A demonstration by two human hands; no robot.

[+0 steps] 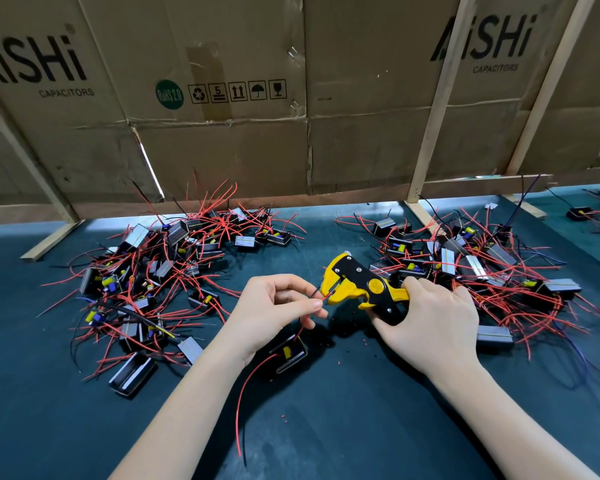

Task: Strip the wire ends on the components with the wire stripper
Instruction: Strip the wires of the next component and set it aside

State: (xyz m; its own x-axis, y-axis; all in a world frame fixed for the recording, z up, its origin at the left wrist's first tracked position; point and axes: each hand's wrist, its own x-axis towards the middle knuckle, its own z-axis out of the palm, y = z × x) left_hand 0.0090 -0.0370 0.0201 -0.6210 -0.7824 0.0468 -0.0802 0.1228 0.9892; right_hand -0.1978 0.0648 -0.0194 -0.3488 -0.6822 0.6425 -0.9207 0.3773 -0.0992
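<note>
My right hand (430, 322) grips the handles of a yellow and black wire stripper (359, 284), its jaws pointing left. My left hand (274, 308) pinches a red wire and a black wire (321, 296) between thumb and fingers, their tips at the stripper's jaws. These wires run down to a small black component (291, 353) with a yellow capacitor, which hangs just below my left hand above the mat. A longer red wire (248, 386) from it trails toward me.
Two heaps of the same black components with red wires lie on the dark green mat: one at the left (160, 271), one at the right (482, 265). Cardboard sheets on a wooden frame (430, 133) wall off the back. Tiny red insulation bits (340, 355) dot the mat.
</note>
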